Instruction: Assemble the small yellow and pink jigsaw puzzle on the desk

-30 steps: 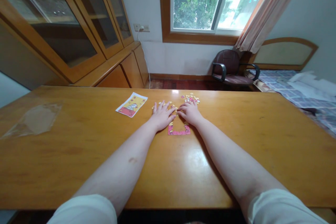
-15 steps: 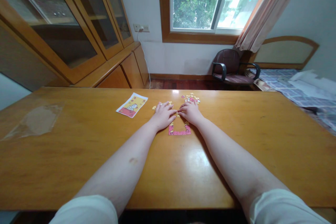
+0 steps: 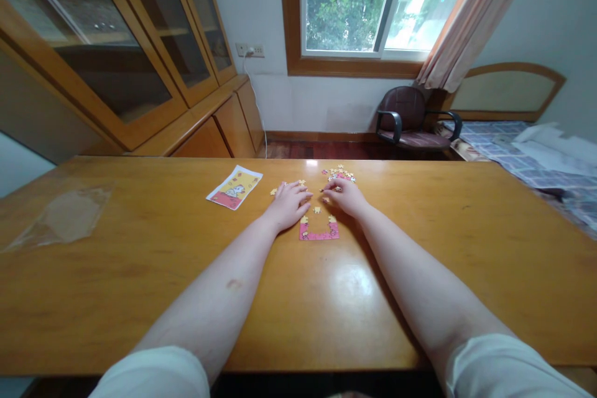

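Note:
A partly built jigsaw edge [image 3: 319, 230], pink along the bottom with short yellow sides, lies on the wooden table [image 3: 140, 273]. My left hand [image 3: 289, 204] rests flat just left of it, fingers stretched out and holding nothing. My right hand [image 3: 344, 194] sits just beyond the frame's right side, fingers curled down onto loose pieces; what it grips is too small to see. A single yellow piece [image 3: 316, 209] lies between the hands. A pile of loose pieces [image 3: 340, 173] is behind the right hand, with a few more [image 3: 276, 190] by the left fingertips.
A reference picture card [image 3: 234, 186] lies to the left of my hands. A clear plastic bag [image 3: 60, 217] sits at the table's far left. Glass-fronted cabinets stand on the left; an armchair [image 3: 410, 121] and a bed are beyond the table.
My hands have drawn apart, the right sliding right and away towards the loose pile. This uncovers the frame's yellow sides and a single piece between them.

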Motion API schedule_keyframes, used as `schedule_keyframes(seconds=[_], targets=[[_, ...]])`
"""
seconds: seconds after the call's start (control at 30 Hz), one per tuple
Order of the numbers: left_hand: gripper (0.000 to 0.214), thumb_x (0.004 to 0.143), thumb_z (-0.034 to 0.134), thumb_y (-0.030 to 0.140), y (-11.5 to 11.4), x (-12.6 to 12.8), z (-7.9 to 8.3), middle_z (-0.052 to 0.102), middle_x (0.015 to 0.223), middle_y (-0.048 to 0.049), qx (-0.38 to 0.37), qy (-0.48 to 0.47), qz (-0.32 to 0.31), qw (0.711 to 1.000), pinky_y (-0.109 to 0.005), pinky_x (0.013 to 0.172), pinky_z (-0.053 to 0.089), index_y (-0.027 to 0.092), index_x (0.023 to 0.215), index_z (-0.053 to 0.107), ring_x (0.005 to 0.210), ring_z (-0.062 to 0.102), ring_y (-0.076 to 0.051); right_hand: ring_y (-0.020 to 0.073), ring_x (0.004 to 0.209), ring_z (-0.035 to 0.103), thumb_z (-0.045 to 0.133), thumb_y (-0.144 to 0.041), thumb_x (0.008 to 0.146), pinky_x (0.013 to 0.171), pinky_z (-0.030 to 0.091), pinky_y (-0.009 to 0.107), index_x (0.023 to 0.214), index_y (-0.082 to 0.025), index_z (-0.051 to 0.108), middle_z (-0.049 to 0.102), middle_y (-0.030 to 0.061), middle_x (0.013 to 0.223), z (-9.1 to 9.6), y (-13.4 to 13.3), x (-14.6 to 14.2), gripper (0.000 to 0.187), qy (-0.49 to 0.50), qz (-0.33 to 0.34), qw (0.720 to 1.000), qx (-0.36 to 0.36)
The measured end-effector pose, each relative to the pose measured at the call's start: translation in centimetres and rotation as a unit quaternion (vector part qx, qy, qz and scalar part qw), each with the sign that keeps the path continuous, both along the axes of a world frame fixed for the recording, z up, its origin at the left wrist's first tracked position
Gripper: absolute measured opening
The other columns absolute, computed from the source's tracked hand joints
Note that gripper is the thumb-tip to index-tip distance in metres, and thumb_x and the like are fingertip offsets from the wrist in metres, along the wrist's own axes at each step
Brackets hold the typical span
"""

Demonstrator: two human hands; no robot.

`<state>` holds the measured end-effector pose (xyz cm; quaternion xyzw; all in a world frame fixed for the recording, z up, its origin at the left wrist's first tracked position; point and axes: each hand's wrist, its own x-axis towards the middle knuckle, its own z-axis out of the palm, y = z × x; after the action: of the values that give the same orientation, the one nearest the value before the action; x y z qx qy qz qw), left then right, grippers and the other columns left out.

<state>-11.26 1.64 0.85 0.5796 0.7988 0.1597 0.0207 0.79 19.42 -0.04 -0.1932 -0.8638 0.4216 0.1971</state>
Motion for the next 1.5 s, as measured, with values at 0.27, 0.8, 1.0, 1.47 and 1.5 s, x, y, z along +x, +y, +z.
schedule_keyframes(seconds=[0.27,0.8,1.0,1.47,1.5], targets=[[0.053,0.089,0.048,0.05,0.1,1.4,0.1,0.027,0.157,-0.0059,-0.062,-0.002,-0.042,0.997,-0.061,0.114,0.002,0.035,0.14,0.044,0.145,0.014,-0.033,0.0121,0.057,0.052,0.069,-0.038,0.068,0.057,0.042,0.025,0.074,-0.016,0.068,0.063,-0.0002,0.062,-0.7,2.2,0.7,0.023,-0.026,0.002,0.996,-0.084],[0.054,0.091,0.044,0.05,0.3,1.5,0.1,0.028,0.156,-0.0082,-0.069,-0.013,-0.035,0.997,-0.06,0.115,0.004,0.031,0.142,0.043,0.146,0.014,-0.031,0.0118,0.058,0.052,0.063,-0.035,0.076,0.059,0.039,0.024,0.077,-0.017,0.066,0.06,-0.0027,0.062,-1.3,1.8,0.3,0.018,-0.04,0.007,0.999,0.005],[0.051,0.091,0.044,0.047,0.4,0.7,0.1,0.037,0.151,-0.0121,-0.053,-0.006,-0.002,0.999,-0.058,0.116,0.008,0.023,0.135,0.052,0.143,0.023,-0.032,0.0136,0.063,0.054,0.058,-0.032,0.082,0.063,0.04,0.026,0.078,-0.018,0.062,0.063,-0.0007,0.068,-0.4,1.1,0.5,0.015,-0.015,-0.012,0.999,0.044],[0.041,0.091,0.044,0.046,0.3,0.1,-0.2,0.046,0.144,-0.0054,-0.035,-0.004,-0.021,0.999,-0.059,0.114,0.012,0.035,0.128,0.058,0.14,0.028,-0.031,0.0145,0.074,0.06,0.054,-0.024,0.088,0.07,0.042,0.025,0.081,-0.02,0.06,0.071,0.0012,0.081,-0.4,0.7,0.4,0.01,-0.044,0.065,0.993,0.092],[0.041,0.091,0.045,0.046,0.3,0.1,-0.1,0.046,0.145,-0.005,-0.04,-0.003,-0.024,0.999,-0.06,0.114,0.012,0.035,0.129,0.057,0.14,0.027,-0.031,0.0142,0.074,0.06,0.054,-0.024,0.088,0.069,0.042,0.025,0.081,-0.02,0.061,0.071,0.0013,0.082,-0.5,0.6,0.4,0.01,-0.045,0.068,0.992,0.093]])
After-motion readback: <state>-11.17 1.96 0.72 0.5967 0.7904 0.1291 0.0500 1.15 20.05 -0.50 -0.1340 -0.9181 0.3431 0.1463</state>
